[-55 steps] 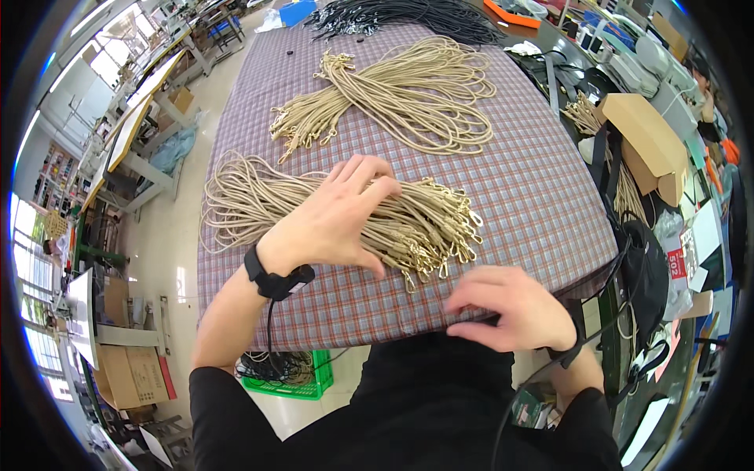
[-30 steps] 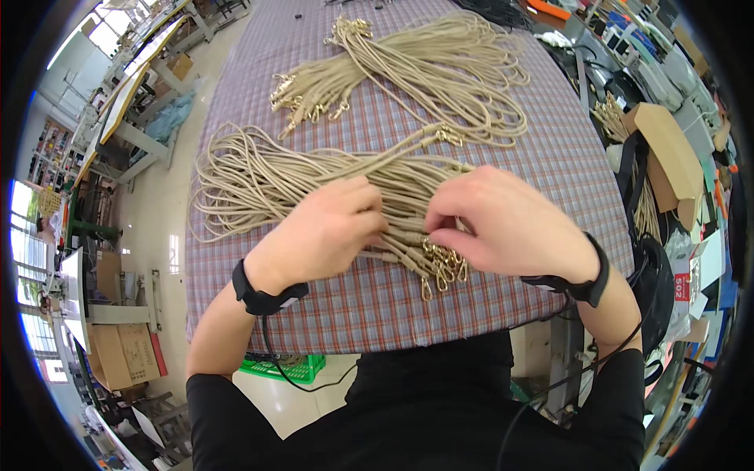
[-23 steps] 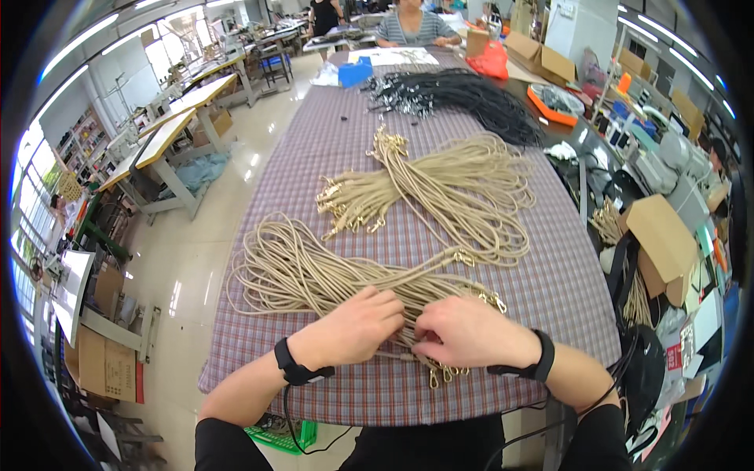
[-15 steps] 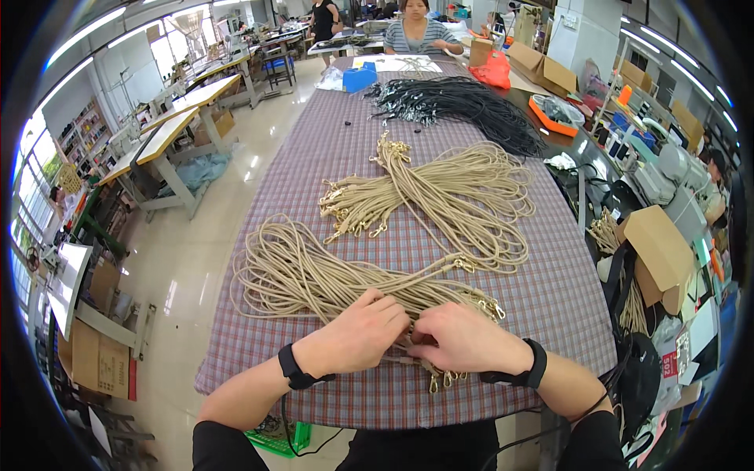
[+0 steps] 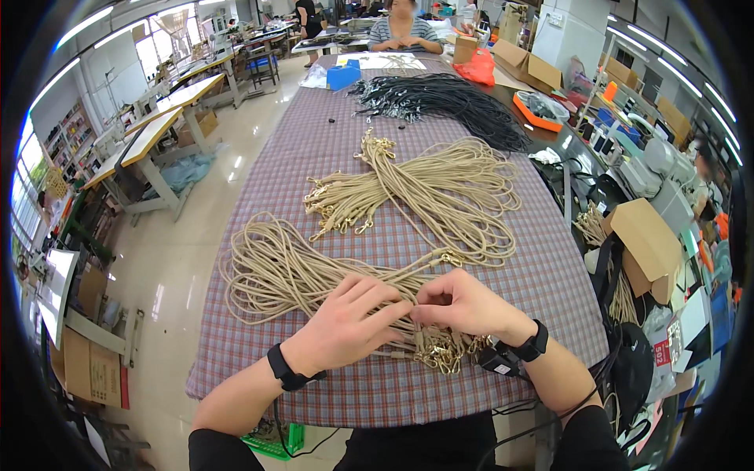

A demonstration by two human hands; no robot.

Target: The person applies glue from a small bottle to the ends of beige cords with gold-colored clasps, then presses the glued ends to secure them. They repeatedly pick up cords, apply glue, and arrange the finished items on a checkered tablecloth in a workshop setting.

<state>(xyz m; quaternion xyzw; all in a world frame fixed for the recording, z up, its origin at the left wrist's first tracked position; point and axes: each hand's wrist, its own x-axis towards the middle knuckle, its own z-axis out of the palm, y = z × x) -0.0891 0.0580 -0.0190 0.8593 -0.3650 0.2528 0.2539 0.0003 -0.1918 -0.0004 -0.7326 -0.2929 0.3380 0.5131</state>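
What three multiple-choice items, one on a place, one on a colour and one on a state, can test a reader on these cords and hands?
1. Where do both hands work?
A. on the near bundle of beige cords
B. on the black cords
C. on the cardboard box

2. What colour is the far pile of cords?
A. red
B. black
C. white

3. How does the left hand lie?
A. raised in the air
B. flat on the bundle
C. under the table

Answers:
1 A: the left hand and right hand meet on the near bundle of beige cords.
2 B: the far pile of cords is black.
3 B: its fingers spread over the cords.
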